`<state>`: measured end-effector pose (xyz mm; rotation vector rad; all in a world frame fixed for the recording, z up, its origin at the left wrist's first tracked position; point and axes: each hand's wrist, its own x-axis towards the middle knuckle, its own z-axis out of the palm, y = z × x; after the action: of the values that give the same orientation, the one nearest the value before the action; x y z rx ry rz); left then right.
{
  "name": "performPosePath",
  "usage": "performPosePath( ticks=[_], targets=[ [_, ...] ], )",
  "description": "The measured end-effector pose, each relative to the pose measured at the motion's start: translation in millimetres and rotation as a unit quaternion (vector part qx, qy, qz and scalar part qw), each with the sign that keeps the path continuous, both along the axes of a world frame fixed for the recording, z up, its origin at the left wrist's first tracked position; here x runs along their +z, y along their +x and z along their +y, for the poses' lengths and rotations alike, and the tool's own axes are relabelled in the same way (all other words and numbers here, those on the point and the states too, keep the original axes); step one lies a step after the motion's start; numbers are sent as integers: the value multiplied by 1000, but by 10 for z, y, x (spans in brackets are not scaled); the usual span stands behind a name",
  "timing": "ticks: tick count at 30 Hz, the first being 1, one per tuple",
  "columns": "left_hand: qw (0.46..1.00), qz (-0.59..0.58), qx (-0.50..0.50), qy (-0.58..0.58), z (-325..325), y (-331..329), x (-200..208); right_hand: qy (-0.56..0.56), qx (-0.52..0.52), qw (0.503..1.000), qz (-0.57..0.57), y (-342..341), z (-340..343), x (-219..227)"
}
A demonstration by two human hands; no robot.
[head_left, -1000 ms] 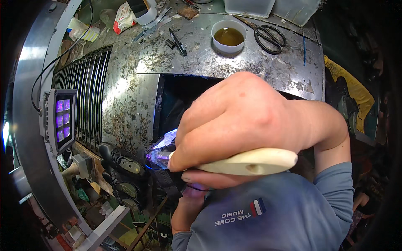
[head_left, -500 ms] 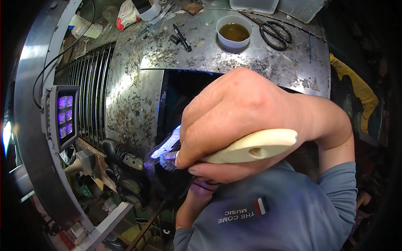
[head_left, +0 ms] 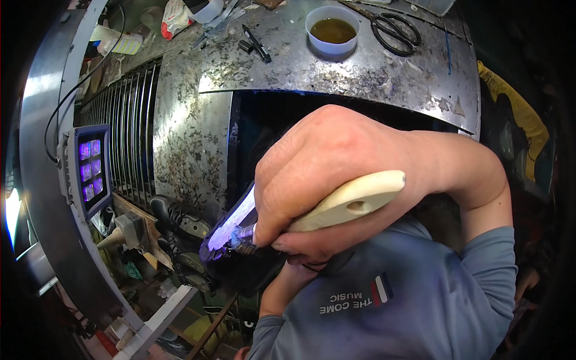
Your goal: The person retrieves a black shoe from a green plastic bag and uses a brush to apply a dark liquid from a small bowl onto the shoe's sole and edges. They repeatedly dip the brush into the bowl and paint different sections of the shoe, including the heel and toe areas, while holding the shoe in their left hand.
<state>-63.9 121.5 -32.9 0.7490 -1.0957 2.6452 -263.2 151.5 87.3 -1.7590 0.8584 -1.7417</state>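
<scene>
My right hand (head_left: 327, 153) is closed around the pale wooden handle of a brush (head_left: 351, 201), which has a hole near its end. The brush's dark bristles rest at the rounded end of a dark shoe (head_left: 211, 252). A pale strip on the shoe's upturned face glows violet-white. Behind my right hand, my left hand (head_left: 302, 270) shows only around the wrist, near the shoe. Its fingers are hidden, so I cannot tell its grip.
A lit violet lamp (head_left: 91, 170) stands at the left, above several dark shoes (head_left: 180, 219). On the worn metal bench (head_left: 288, 75) are a white bowl of brownish liquid (head_left: 333, 33), black-handled scissors (head_left: 396, 35) and a black marker (head_left: 257, 43). Metal bars (head_left: 129, 114) run beside the bench.
The brush handle's free end has shifted up and left in view. More of the shoe's rounded dark end now shows beside the bristles. The bench appears slightly higher in the picture.
</scene>
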Motion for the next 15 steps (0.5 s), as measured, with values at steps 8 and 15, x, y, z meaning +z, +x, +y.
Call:
performPosePath(
  ticks=[8, 15],
  targets=[
    [1000, 14, 2, 8, -10, -30, -28, 39, 10, 998, -40, 31, 32, -132],
    [1000, 4, 6, 1, -6, -69, -20, 72, 33, 996, -46, -87, 96, -177]
  ],
)
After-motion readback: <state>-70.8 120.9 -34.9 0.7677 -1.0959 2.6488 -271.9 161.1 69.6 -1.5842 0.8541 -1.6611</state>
